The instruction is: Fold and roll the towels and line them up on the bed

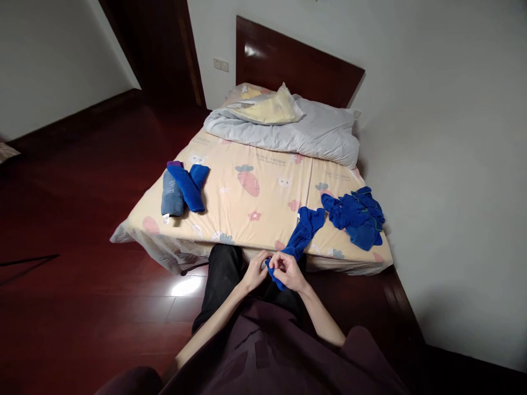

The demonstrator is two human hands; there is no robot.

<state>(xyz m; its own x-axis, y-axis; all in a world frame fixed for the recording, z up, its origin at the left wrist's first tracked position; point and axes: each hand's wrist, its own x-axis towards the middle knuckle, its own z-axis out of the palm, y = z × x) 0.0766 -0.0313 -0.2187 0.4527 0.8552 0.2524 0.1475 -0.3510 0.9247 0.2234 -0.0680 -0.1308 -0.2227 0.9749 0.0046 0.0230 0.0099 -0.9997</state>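
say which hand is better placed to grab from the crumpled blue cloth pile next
Probably the right hand: the crumpled blue cloth pile lies on its side of the bed; the left hand is farther off. Both are at another blue cloth, though.

Dark reddish floor (102, 236), pale walls (444, 164), 1 bed (222, 192) with 1 glossy brown headboard (296, 60)

Lighting dim, bed area mod. bright, lower RH corner near-black. Glare spots noted on glossy dark-red plank floor (123, 291) and flat dark-red wooden headboard (288, 57). Wide-angle distortion at edges, w/ plain grey-white walls (444, 164) slanting.
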